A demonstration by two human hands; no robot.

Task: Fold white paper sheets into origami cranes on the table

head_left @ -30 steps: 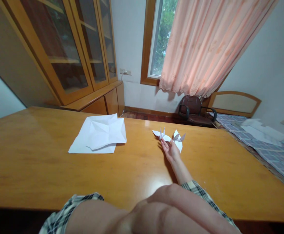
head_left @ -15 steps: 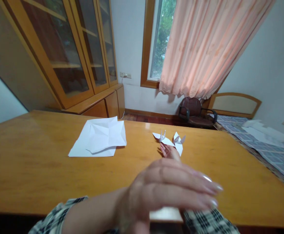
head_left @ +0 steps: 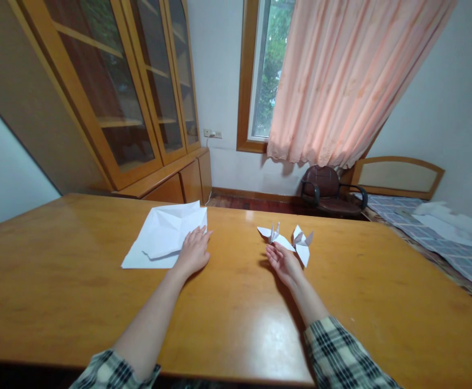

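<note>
My left hand (head_left: pixel 195 249) lies palm down with its fingers stretched over the right edge of a creased white paper sheet (head_left: pixel 160 233). That sheet rests on another white sheet (head_left: pixel 132 259), which shows at the lower left. On the right, my right hand (head_left: pixel 283 263) is turned partly palm up with its fingers extended, just in front of a white paper crane (head_left: pixel 283 241). Whether the fingertips touch the crane I cannot tell. A second paper crane (head_left: pixel 301 249) sits close by to the right.
Both hands are over a wide wooden table (head_left: pixel 236 302). Beyond it stand a glass-door cabinet (head_left: pixel 154 178) on the left, a brown armchair (head_left: pixel 323 186) and a bed (head_left: pixel 434 227) on the right. A pink curtain (head_left: pixel 341 81) hangs at the window.
My left hand has swung from in front of the camera, over my right forearm, leftward and forward onto the creased paper. My right hand stays beside the cranes. The view has shifted slightly.
</note>
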